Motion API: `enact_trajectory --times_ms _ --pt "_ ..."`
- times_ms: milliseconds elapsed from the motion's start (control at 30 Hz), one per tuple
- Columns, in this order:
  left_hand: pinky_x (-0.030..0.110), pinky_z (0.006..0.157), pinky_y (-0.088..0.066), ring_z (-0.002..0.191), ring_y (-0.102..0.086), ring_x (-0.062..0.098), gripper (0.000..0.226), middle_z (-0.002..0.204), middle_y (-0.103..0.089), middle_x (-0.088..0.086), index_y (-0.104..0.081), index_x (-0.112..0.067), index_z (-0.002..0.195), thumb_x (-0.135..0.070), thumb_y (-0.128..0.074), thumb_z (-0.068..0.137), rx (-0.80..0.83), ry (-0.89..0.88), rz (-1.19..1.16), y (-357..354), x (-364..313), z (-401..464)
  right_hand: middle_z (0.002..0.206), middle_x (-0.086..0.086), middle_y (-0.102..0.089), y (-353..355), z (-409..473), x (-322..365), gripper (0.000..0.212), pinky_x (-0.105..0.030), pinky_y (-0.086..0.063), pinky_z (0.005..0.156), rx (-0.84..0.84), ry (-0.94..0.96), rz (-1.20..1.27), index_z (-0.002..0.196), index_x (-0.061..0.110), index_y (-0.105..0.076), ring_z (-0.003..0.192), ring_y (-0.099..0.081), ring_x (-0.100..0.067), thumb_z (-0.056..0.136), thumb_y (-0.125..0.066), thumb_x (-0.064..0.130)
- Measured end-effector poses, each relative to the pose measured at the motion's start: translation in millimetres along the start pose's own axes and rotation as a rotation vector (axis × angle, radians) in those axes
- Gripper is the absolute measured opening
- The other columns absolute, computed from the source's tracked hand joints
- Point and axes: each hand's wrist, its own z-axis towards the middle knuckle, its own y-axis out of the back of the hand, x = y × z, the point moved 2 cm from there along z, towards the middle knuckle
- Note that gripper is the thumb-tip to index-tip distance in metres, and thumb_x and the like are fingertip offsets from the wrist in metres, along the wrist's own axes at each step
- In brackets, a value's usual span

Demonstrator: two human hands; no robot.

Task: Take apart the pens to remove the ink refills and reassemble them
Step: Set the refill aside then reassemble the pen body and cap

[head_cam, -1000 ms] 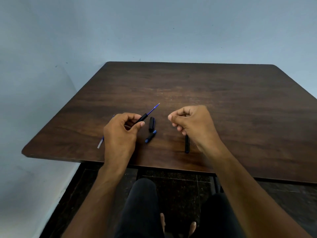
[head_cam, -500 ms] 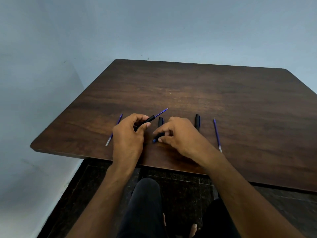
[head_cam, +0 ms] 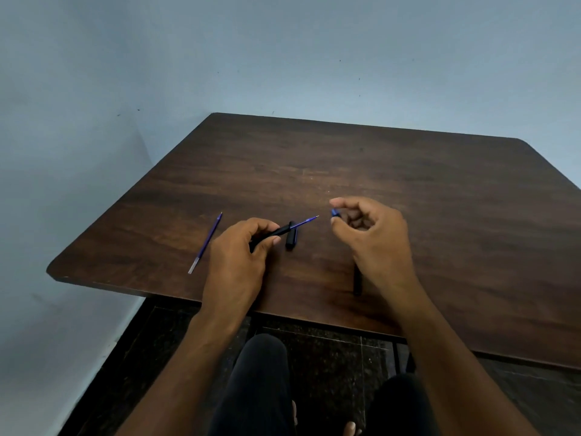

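A: Report the location of the pen barrel.

B: The black pen barrel (head_cam: 273, 235) is gripped in the left hand (head_cam: 240, 261), thumb and curled fingers closed round it, above the wooden table (head_cam: 440, 215). It points up and to the right. A blue ink refill (head_cam: 304, 221) protrudes from its open end, tip toward the right hand.

A: State of the right hand?

B: The right hand (head_cam: 374, 237) is raised just right of the refill tip, not touching it. Its fingers are curled, and thumb and forefinger pinch a small blue-tipped pen piece (head_cam: 334, 213). Most of that piece is hidden inside the hand.

A: Loose parts on the table?

B: A black cap (head_cam: 291, 239) lies just beside the barrel, below the protruding refill. A second blue refill (head_cam: 206, 242) lies left of the left hand, well apart from it, its pale end toward the near edge. Another black pen part (head_cam: 357, 283) lies partly hidden under the right wrist, near the table's near edge.
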Motion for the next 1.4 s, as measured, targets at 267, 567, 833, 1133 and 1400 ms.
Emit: enact_trajectory --times_ms 267,567,833,1133,1400 --pt "0.03 0.086 -0.052 0.096 -0.06 0.001 0.018 0.097 -0.067 -0.021 -0.072 -0.031 0.102 -0.023 -0.073 0.086 0.047 -0.057 0.028 -3 -3 -1 0.058 0.006 -0.065 2 3 -15 0.011 -0.025 -0.047 0.056 0.044 -0.151 0.239 0.094 0.018 -0.082 0.049 -0.052 -0.012 0.087 -0.077 0.011" --pt "0.03 0.086 -0.051 0.095 -0.06 0.003 0.018 0.097 -0.068 -0.018 -0.073 -0.026 0.103 -0.021 -0.074 0.085 0.05 -0.067 0.048 -2 -6 -1 0.07 -0.015 -0.071 1 6 -19 0.006 -0.034 -0.052 0.054 0.111 -0.302 0.562 0.085 0.001 -0.078 0.058 -0.06 -0.027 0.081 -0.074 -0.001" --pt "0.022 0.086 -0.048 0.096 -0.06 0.002 0.018 0.097 -0.066 -0.02 -0.072 -0.028 0.103 -0.021 -0.073 0.086 0.058 -0.072 0.073 -1 -7 0 0.08 -0.021 -0.077 1 9 -22 0.01 -0.033 -0.06 0.057 0.143 -0.326 0.554 0.092 -0.004 -0.075 0.067 -0.071 -0.026 0.086 -0.07 -0.01" --pt "0.011 0.079 -0.039 0.094 -0.055 0.001 0.019 0.096 -0.059 -0.022 -0.069 -0.029 0.107 -0.023 -0.069 0.089 0.111 -0.11 0.156 -4 -9 0 0.082 -0.022 -0.076 -3 6 -21 0.012 -0.034 -0.061 0.059 0.275 -0.324 0.519 0.094 -0.002 -0.076 0.069 -0.072 -0.027 0.086 -0.071 -0.009" --pt "0.014 0.078 -0.04 0.094 -0.055 0.005 0.018 0.1 -0.065 -0.014 -0.069 -0.027 0.11 -0.024 -0.061 0.094 0.136 -0.14 0.157 -3 -12 -1 0.081 -0.022 -0.076 2 6 -20 0.014 -0.041 -0.063 0.068 0.312 -0.303 0.461 0.095 0.002 -0.079 0.07 -0.072 -0.034 0.086 -0.074 -0.005"
